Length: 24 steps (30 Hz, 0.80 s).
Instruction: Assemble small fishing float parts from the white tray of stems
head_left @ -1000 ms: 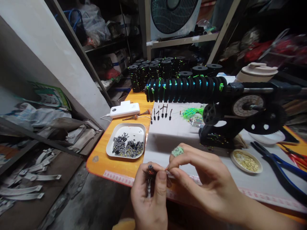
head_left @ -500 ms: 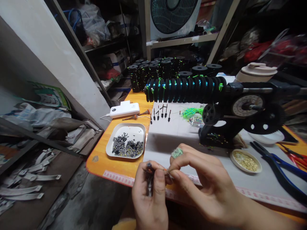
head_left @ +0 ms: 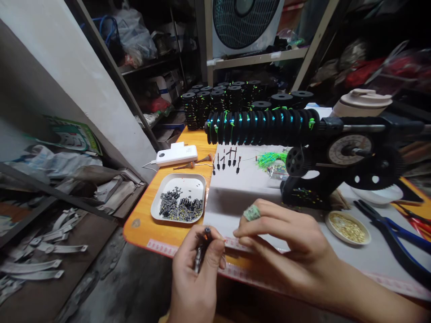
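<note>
My left hand [head_left: 193, 278] is closed, its thumb and fingers pinching a small dark piece [head_left: 202, 249] with orange bits at its top. Much of that piece is hidden by the fingers. To its right, over the table edge, my right hand [head_left: 292, 244] has its thumb and forefinger drawn together; anything between them is too small to make out. Green wrapping [head_left: 252, 213] covers part of one of its fingers. Beyond my left hand sits a white tray [head_left: 155, 211] with many small black, grey and yellowish parts.
A black machine [head_left: 303, 172] carries a row of black discs [head_left: 262, 127] with green and blue strands. Blue-handled pliers [head_left: 392, 237] lie right of a dish [head_left: 332, 226] of gold-coloured bits. A white power strip [head_left: 177, 154] and green strands [head_left: 272, 160] lie farther back.
My hands have moved apart. The left has shifted a little to the left with the dark piece; the right fingers no longer touch it.
</note>
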Available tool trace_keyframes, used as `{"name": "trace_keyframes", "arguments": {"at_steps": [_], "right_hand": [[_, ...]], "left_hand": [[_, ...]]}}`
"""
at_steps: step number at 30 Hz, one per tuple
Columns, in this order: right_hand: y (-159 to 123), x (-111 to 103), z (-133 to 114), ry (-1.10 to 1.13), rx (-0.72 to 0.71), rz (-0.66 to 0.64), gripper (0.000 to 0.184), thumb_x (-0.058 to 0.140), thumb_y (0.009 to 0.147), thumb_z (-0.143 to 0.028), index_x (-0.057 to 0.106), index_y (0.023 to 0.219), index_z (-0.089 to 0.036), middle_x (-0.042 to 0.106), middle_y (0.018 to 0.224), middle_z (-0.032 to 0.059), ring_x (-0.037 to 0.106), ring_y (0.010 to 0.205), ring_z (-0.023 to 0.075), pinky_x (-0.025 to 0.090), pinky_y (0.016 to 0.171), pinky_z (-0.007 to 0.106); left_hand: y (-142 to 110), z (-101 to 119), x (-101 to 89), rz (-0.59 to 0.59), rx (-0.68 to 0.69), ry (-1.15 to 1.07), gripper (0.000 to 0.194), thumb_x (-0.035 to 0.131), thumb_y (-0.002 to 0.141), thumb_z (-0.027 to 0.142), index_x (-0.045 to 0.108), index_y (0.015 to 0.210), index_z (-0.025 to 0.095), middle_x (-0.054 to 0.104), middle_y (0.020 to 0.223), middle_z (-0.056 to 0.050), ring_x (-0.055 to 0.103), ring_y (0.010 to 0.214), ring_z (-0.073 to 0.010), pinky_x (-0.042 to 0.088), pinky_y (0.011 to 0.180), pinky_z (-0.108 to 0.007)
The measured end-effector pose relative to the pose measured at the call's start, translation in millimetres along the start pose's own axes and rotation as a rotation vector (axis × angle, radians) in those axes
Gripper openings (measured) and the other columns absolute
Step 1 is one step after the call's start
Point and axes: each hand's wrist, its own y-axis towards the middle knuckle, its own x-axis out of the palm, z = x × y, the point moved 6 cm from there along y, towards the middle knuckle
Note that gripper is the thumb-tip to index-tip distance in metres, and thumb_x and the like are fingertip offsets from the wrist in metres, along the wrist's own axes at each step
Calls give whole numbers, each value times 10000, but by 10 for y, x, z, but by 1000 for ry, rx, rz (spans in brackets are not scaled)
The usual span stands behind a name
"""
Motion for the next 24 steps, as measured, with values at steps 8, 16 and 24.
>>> {"name": "trace_keyframes", "arguments": {"at_steps": [8, 16, 24], "right_hand": [[4, 115, 33, -161, -26, -101, 133, 592, 890, -40, 689, 949, -108, 546, 763, 54, 445, 678, 162, 342, 550, 265], [-32, 128, 35, -156, -43, -94, 162, 548, 935, -39, 689, 965, -112, 535, 759, 43, 446, 680, 151, 330, 558, 255], [-23, 76, 2, -53, -91, 33, 88, 671, 924, -141, 717, 989, -104, 587, 707, 45, 456, 618, 131, 347, 517, 223]], "left_hand": [[-11, 56, -103, 25, -10, 139, 322, 771, 792, 489, 655, 708, 201, 488, 579, 53, 439, 546, -89, 398, 553, -159], [-3, 3, -81, 6, -17, 157, 322, 744, 822, 461, 620, 688, 196, 476, 581, 56, 458, 542, -93, 405, 542, -170], [-6, -20, -21, -29, -30, 160, 248, 746, 825, 400, 649, 713, 200, 502, 617, 53, 466, 568, -91, 416, 560, -156]]}}
